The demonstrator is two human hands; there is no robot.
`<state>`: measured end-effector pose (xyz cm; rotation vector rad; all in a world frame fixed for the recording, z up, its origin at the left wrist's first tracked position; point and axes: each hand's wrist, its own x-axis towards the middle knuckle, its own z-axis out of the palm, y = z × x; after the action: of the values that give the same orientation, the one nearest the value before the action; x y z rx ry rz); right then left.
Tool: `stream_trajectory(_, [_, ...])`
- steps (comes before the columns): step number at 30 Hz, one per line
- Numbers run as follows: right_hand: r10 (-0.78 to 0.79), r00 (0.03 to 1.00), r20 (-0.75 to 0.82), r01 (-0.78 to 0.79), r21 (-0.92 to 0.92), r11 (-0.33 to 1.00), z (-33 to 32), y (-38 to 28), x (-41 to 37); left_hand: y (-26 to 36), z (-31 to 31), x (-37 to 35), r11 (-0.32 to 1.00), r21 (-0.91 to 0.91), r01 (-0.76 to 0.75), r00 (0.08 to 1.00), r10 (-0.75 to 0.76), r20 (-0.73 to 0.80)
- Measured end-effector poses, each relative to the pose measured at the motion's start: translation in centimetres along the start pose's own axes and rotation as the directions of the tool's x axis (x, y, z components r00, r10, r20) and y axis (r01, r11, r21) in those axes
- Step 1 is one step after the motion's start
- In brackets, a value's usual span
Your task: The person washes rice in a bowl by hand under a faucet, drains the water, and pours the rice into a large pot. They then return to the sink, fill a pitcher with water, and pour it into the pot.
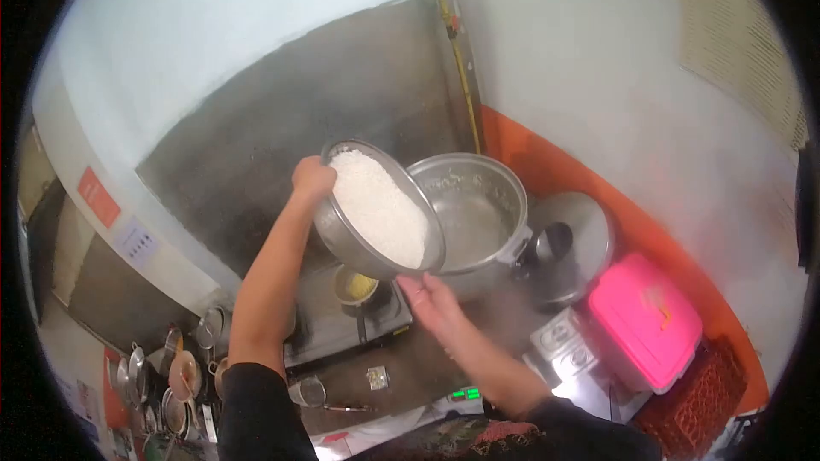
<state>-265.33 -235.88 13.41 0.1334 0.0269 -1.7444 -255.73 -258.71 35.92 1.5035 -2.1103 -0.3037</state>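
Note:
A metal bowl (352,241) full of white grains (380,205) is tilted toward a large steel pot (474,226) on its right. My left hand (313,179) grips the bowl's upper left rim. Under the bowl's lower edge, my right hand (431,300) supports it with the fingers partly hidden beneath. The bowl overlaps the pot's left rim. Some pale residue clings to the pot's inner wall.
Below the bowl, a small pan (355,286) with yellow contents sits on a stove (320,324). Right of the pot are a round metal lid (589,222), a pink-lidded box (647,320) and a red basket (696,405). Several pans hang at the lower left.

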Motion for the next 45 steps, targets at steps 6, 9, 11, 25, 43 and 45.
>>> stream_trajectory(6, [0.058,0.956,-0.288,0.0,0.196,0.981,-1.2,-0.3,7.4,4.5,7.7,1.5,0.988,0.11,-0.107,0.989,0.118,-0.091])
stream_trajectory(9, [0.102,0.941,-0.323,-0.003,0.292,0.956,-1.5,-0.8,8.4,6.3,11.2,1.8,0.981,0.145,-0.131,0.983,0.148,-0.113])
stream_trajectory(11, [0.134,0.943,-0.305,-0.011,0.375,0.927,-1.9,-1.1,8.7,7.8,12.9,1.0,0.983,0.124,-0.132,0.981,0.147,-0.125])
stream_trajectory(25, [0.179,0.96,-0.215,-0.028,0.563,0.826,-6.1,0.4,15.0,11.9,17.8,-0.2,0.934,0.012,-0.358,0.928,0.357,-0.11])
stream_trajectory(43, [0.161,0.985,0.057,-0.167,0.108,0.98,0.6,2.4,19.0,9.7,15.0,-3.8,0.686,0.2,-0.7,0.652,0.728,-0.213])
stream_trajectory(45, [0.165,0.985,0.059,-0.169,0.08,0.982,0.6,3.2,20.2,9.3,14.3,-4.0,0.674,0.226,-0.703,0.63,0.738,-0.242])
